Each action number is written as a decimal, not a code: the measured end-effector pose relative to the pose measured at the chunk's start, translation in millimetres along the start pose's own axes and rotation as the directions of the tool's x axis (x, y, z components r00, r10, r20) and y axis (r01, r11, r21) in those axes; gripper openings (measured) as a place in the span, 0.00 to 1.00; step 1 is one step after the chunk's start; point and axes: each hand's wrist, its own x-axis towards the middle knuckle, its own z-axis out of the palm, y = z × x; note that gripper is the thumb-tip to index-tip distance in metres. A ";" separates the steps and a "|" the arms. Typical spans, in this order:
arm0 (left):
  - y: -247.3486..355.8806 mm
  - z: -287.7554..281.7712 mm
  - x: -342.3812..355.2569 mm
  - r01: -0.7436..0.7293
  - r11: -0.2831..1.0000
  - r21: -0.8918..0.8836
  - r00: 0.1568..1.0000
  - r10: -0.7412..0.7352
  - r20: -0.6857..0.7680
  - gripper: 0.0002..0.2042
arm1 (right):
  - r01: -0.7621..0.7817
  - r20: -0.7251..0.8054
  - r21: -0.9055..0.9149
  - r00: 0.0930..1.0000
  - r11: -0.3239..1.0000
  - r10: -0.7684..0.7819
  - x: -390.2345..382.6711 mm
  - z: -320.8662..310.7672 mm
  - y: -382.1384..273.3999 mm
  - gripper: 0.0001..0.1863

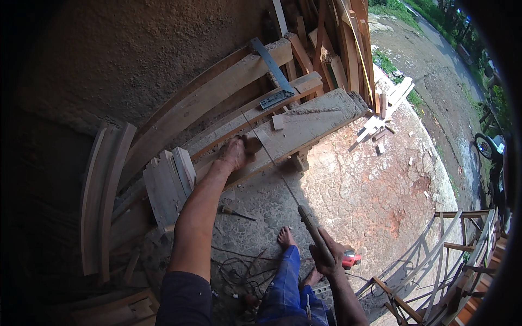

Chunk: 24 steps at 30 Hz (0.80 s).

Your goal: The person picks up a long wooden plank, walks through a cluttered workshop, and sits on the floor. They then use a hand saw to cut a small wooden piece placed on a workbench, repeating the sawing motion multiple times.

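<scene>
Lower right of centre, the right hand (328, 253) has its fingers wrapped around a saw handle (309, 223). At the centre, the left hand (235, 155) touches a small wood piece (253, 142); its finger gap I cannot tell, from blur. Marks on the upper metal square (274, 68) are too small for reading.

Bench (302, 130): rough, matt wood. Across bench, saw (304, 216): thin metal blade. Beyond bench, square (273, 65): smooth metal. Beside bench, floor (375, 185): rough, matt.
</scene>
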 end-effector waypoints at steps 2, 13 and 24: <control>5.0 -1.3 -4.2 0.016 0.999 0.052 0.999 -0.014 -0.038 0.39 | -0.109 -0.007 0.125 0.994 0.986 0.111 17.6 5.4 -5.6 0.30; 35.9 71.5 -26.3 -0.378 0.913 0.150 0.851 0.407 -0.333 0.30 | 0.362 -0.182 0.797 0.907 0.483 -0.380 38.2 -103.3 -99.7 0.20; 45.8 60.2 -29.1 -0.476 0.836 0.271 0.859 0.509 -0.060 0.18 | -0.187 -0.213 0.817 0.781 0.545 0.588 52.8 -38.4 -58.5 0.13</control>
